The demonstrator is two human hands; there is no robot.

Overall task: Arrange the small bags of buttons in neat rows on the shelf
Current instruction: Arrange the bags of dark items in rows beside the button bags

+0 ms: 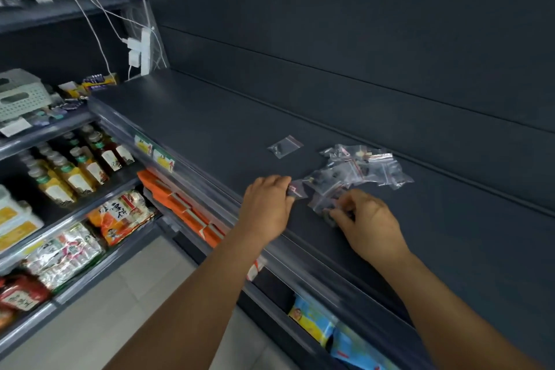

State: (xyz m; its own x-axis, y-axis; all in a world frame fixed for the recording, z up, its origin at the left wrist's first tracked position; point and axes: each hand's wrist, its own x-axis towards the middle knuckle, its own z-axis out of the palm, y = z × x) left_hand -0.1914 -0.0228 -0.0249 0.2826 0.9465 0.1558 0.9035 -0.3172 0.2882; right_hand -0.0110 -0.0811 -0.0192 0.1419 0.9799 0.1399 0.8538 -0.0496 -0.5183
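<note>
Left hand (267,204) pinching one small bag (295,191) at fingertips, right hand (368,221) pinching another bag (326,204), pile of bags (360,170) just beyond, on dark shelf (210,129)

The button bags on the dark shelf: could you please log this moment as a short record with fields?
surface: dark shelf
placed apart: single bag, lying flat, left of the pile
unsorted: pile of bags, overlapping, no rows yet
left hand: fingers pinch a small bag at the pile's left edge
right hand: fingers pinch a bag at the pile's near edge
image: some motion blur
</note>
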